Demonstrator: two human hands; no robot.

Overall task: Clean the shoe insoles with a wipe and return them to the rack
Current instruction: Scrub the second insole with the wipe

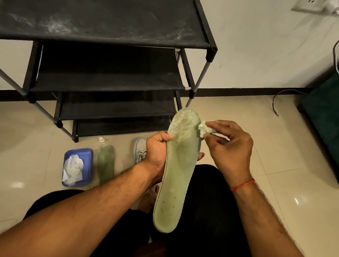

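Left hand [157, 149] grips the insole [178, 167] at its waist: thumb over the near edge, fingers wrapped behind, one fingertip showing past the far edge. Right hand [229, 147] pinches a balled wipe [205, 129] between thumb and fingertips, and the wipe touches the insole's toe-side edge.

The insole is held in the air in front of the rack [110, 30], near its front right leg. The toe points at the rack and the heel points back toward the lap.

Handling, my read: light thin foam, floppy along its length. Hold it mid-length with fingers backing the face being wiped, or it will fold under pressure. The mesh at the toe looks worn, so go gentle there. Dark specks remain at the heel.

On the floor in front of the rack: second insole [105, 162], with a blue tray [89, 167] of crumpled wipes [73, 167] beside it and a shoe [140, 149] on its other side. The rack shelves look dusty. Nothing returned yet.
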